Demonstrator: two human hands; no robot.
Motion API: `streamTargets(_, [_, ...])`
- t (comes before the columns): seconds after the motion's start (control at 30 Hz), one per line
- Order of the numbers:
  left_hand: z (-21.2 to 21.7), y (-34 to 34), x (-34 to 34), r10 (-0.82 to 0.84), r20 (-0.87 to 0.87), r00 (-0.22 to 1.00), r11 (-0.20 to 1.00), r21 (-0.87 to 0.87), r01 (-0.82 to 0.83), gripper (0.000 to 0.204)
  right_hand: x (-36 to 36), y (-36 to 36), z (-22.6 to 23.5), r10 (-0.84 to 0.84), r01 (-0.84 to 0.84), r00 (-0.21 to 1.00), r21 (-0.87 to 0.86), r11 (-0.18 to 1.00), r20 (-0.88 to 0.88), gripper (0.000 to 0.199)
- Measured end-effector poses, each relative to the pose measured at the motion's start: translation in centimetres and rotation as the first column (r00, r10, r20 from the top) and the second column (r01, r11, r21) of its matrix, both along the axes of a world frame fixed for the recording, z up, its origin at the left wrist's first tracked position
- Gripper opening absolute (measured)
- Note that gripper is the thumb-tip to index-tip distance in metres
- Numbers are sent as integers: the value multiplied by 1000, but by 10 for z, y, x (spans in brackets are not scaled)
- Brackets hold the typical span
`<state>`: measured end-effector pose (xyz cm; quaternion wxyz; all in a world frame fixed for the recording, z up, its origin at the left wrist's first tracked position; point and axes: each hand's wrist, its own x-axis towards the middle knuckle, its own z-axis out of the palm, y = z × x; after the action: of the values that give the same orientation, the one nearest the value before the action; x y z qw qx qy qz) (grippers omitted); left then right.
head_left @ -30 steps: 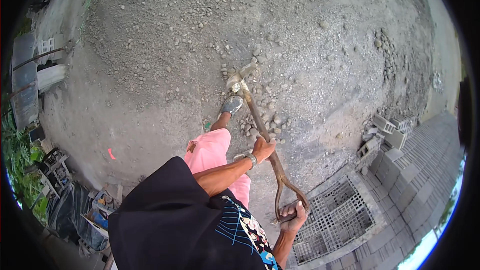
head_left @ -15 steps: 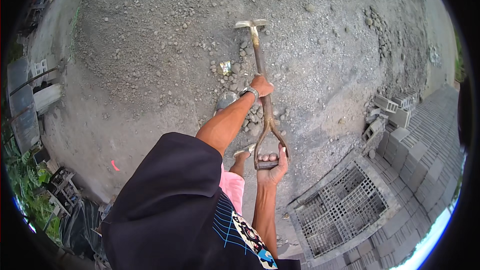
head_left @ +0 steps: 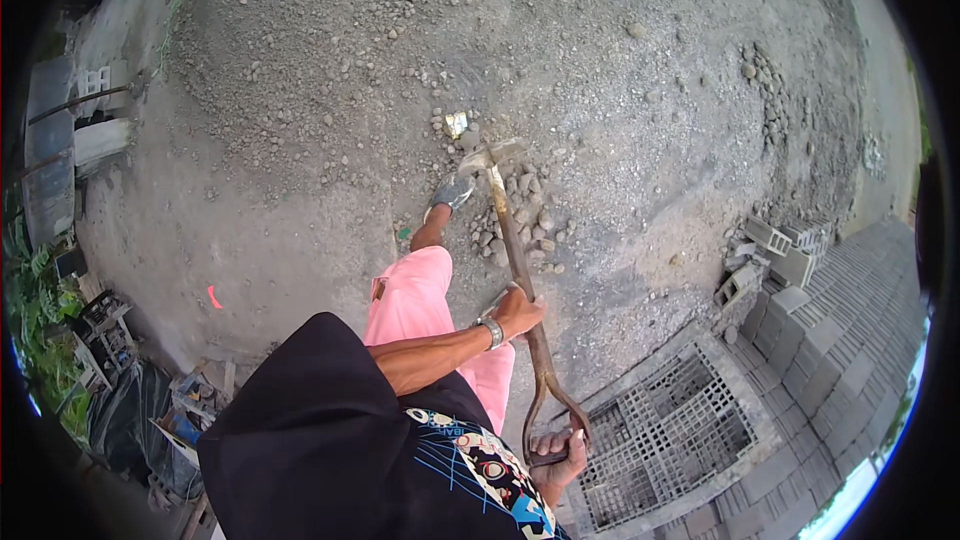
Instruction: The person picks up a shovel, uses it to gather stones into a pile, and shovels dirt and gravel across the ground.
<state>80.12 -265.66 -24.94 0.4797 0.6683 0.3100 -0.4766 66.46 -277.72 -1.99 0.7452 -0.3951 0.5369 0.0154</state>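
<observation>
Both my hands hold a worn shovel (head_left: pixel 513 247), its long shaft stretching away from my body. My left hand (head_left: pixel 517 311), with a watch at the wrist, is wrapped round the middle of the shaft. At the near end, my right hand (head_left: pixel 560 457) grips the crossbar of the D-shaped handle. The shovel's blade (head_left: pixel 503 152) is low by the ground, foreshortened, beside my grey shoe (head_left: pixel 455 190). Just on the near side of the blade lies a heap of rounded stones (head_left: pixel 527 202). A small crumpled wrapper (head_left: pixel 456 125) lies on gravel beyond the blade.
Loose gravel (head_left: pixel 330 90) spreads over the far ground. Another stone pile (head_left: pixel 766 90) sits at the far right. A grated crate-like frame (head_left: pixel 670 430) is at the near right, beside stacked grey concrete blocks (head_left: pixel 830 340). Tarp and clutter (head_left: pixel 150 440) lie at the near left.
Both hands have drawn the shovel back toward my body, so its blade moved from the far gravel to beside the stones. One leg in pink shorts now shows further forward.
</observation>
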Motion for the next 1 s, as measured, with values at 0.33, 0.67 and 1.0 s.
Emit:
streamTargets(0.33, [-157, 46, 45, 157, 223, 962, 949, 236, -209, 38, 50, -20, -188, 147, -134, 988, 206, 969, -45, 17])
streamTargets(0.67, [-97, -216, -140, 305, -19, 952, 951, -45, -306, 37, -111, -235, -86, 135, -168, 973, -173, 970, -190, 13])
streamTargets(1.0, [-13, -217, -166, 366, 8, 930, 930, -8, -366, 36, -154, -252, -42, 162, -159, 987, -96, 983, 20, 14])
